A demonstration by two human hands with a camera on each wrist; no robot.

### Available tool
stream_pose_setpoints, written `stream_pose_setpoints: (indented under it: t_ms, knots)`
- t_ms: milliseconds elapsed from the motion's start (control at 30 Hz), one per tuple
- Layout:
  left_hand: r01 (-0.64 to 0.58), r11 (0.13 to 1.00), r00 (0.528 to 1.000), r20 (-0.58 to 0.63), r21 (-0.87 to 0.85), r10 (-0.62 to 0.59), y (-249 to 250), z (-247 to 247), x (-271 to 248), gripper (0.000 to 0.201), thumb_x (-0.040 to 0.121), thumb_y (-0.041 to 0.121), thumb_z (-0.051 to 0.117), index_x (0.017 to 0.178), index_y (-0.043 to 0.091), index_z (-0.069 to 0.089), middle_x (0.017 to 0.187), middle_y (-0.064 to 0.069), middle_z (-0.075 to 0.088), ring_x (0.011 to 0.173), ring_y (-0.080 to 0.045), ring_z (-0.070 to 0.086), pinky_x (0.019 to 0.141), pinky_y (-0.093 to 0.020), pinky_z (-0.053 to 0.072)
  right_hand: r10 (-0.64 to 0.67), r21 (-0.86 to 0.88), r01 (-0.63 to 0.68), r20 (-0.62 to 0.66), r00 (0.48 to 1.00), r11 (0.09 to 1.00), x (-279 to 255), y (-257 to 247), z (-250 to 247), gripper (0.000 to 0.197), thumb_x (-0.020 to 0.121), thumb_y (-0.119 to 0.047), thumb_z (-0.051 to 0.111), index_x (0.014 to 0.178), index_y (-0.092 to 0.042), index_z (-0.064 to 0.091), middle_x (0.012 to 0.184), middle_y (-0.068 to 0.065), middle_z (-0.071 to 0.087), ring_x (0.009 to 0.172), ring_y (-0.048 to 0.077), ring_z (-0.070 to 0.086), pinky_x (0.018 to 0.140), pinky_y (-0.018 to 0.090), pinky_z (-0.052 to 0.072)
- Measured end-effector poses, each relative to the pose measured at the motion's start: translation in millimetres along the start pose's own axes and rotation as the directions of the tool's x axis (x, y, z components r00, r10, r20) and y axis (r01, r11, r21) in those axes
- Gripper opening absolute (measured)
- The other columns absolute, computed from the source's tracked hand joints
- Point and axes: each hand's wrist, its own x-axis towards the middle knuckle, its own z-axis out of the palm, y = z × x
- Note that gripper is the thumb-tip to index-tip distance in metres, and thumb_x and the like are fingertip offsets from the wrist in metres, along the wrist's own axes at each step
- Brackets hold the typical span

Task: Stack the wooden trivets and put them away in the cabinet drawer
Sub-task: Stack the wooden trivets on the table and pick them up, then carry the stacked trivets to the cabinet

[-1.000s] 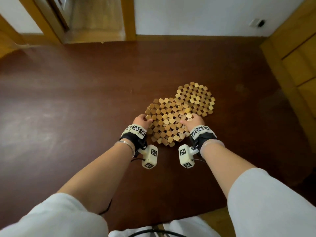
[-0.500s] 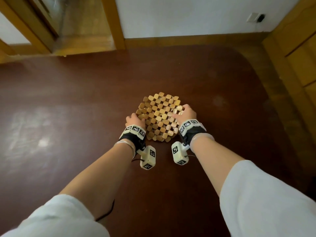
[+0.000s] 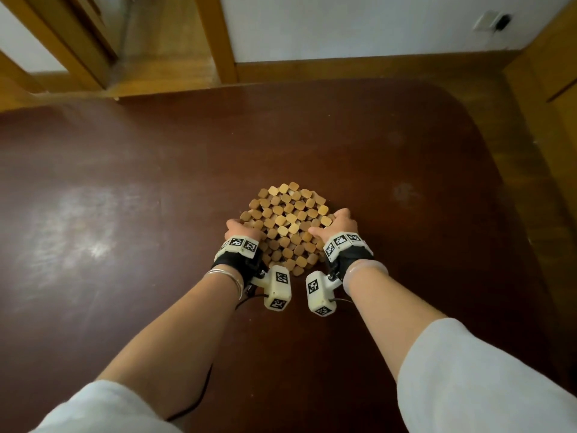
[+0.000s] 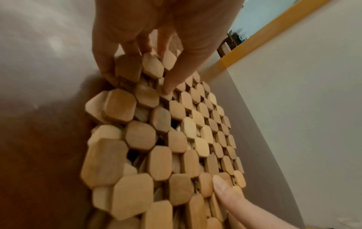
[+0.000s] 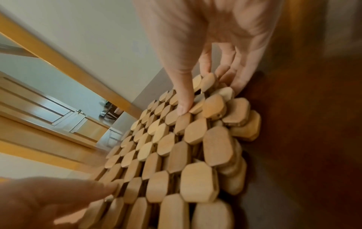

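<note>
In the head view, a stack of wooden trivets is seen lying on a dark brown table, slightly nearer the person than the middle of the top. The stack is gripped at its two sides: the left hand is closed on the left edge and the right hand on the right edge, with the thumb laid on the top blocks. Black straps with white marker blocks are worn on both wrists, and white sleeves are seen at the bottom. A white wall and a wooden door frame are seen beyond the table; part of a wooden cabinet is visible at the right edge.

In the left wrist view, the trivets are shown from close up, with a second layer of blocks visible beneath the top one. The edge is pinched by the left hand: the thumb is pressed on top and the other fingers are curled under the blocks. A finger of the right hand is laid on the blocks at the near corner.

In the right wrist view, somewhat blurred, the trivets are held by the right hand, thumb on top and fingers wrapped round the edge. The left hand is seen blurred at the lower left, touching the blocks.
</note>
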Motion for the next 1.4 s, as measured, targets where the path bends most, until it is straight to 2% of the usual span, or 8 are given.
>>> stream_pose_setpoints:
  t_ms: [133, 333, 500, 700, 933, 1100, 1267, 1400]
  knots:
    - [-0.045, 0.998, 0.994, 0.105, 0.037, 0.041, -7, -1, -7, 0.057, 0.079, 0.017, 0.07, 0.131, 0.007, 0.049, 0.128, -0.013, 0.06, 0.117, -0.032, 0.058, 0.095, -0.037, 0.049, 0.017, -0.079, -0.01, 0.079, 0.997, 0.997, -3, 8, -13, 0.074, 0.079, -0.033, 0.075, 0.139, -0.006, 0.041, 0.14, 0.013, 0.051, 0.128, 0.029, 0.051, 0.096, 0.037, 0.046]
    - [-0.07, 0.994, 0.985, 0.153, -0.081, 0.081, -21, 7, -25, 0.065, 0.084, 0.022, 0.064, 0.138, 0.005, 0.033, 0.138, -0.018, 0.049, 0.125, -0.034, 0.049, 0.099, -0.042, 0.043, -0.027, -0.016, 0.029, 0.083, 0.996, 0.999, -19, 19, -4, 0.073, 0.088, -0.022, 0.066, 0.147, -0.007, 0.027, 0.15, 0.012, 0.039, 0.137, 0.03, 0.041, 0.105, 0.039, 0.039]
    - [-0.136, 0.991, 0.976, 0.173, -0.005, 0.135, -46, 8, -45, 0.053, 0.091, 0.03, 0.053, 0.136, 0.002, 0.044, 0.134, -0.018, 0.055, 0.123, -0.033, 0.053, 0.097, -0.037, 0.043, -0.021, 0.026, 0.019, 0.099, 0.995, 0.999, -45, 41, -4, 0.072, 0.09, -0.021, 0.063, 0.149, -0.009, 0.024, 0.151, 0.011, 0.038, 0.138, 0.03, 0.039, 0.107, 0.04, 0.037]
    - [-0.221, 0.975, 0.944, 0.256, 0.019, 0.209, -84, 6, -78, 0.048, 0.092, 0.029, 0.052, 0.133, 0.004, 0.048, 0.133, -0.016, 0.056, 0.122, -0.033, 0.054, 0.092, -0.035, 0.045, -0.015, 0.078, 0.008, 0.087, 0.996, 0.997, -89, 87, -9, 0.07, 0.087, -0.022, 0.066, 0.147, -0.011, 0.031, 0.148, 0.008, 0.042, 0.13, 0.027, 0.049, 0.075, 0.023, 0.046]
    - [-0.183, 0.964, 0.884, 0.396, -0.193, 0.247, -115, 5, -135, 0.057, 0.085, 0.031, 0.063, 0.135, 0.007, 0.048, 0.132, -0.016, 0.057, 0.119, -0.034, 0.056, 0.096, -0.045, 0.049, 0.043, 0.242, -0.031, -0.046, 0.998, 0.97, -160, 147, -31, 0.075, 0.085, -0.025, 0.068, 0.148, -0.012, 0.03, 0.149, 0.009, 0.04, 0.135, 0.029, 0.042, 0.107, 0.042, 0.041]
    - [-0.252, 0.951, 0.804, 0.509, -0.177, 0.307, -120, 32, -185, 0.053, 0.089, 0.03, 0.059, 0.136, 0.012, 0.044, 0.135, -0.014, 0.054, 0.122, -0.034, 0.052, 0.078, -0.038, 0.048, 0.089, 0.311, -0.05, -0.112, 0.99, 0.949, -195, 196, -63, 0.071, 0.083, -0.027, 0.07, 0.145, -0.013, 0.037, 0.144, 0.008, 0.047, 0.13, 0.029, 0.048, 0.103, 0.046, 0.045]
    - [-0.349, 0.931, 0.752, 0.562, -0.106, 0.346, -109, 85, -236, 0.059, 0.089, 0.033, 0.057, 0.141, 0.016, 0.036, 0.14, -0.014, 0.049, 0.125, -0.034, 0.05, 0.083, -0.041, 0.048, 0.175, 0.409, -0.097, -0.159, 0.972, 0.908, -208, 254, -102, 0.065, 0.084, -0.024, 0.069, 0.141, -0.011, 0.041, 0.141, 0.009, 0.049, 0.13, 0.029, 0.048, 0.103, 0.042, 0.041]
    - [-0.426, 0.903, 0.724, 0.58, -0.051, 0.375, -95, 136, -269, 0.062, 0.087, 0.031, 0.061, 0.141, 0.014, 0.036, 0.137, -0.013, 0.051, 0.122, -0.034, 0.053, 0.07, -0.035, 0.052, 0.218, 0.471, -0.121, -0.158, 0.963, 0.874, -204, 301, -138, 0.066, 0.083, -0.025, 0.07, 0.141, -0.012, 0.041, 0.142, 0.009, 0.049, 0.13, 0.03, 0.048, 0.105, 0.045, 0.042]
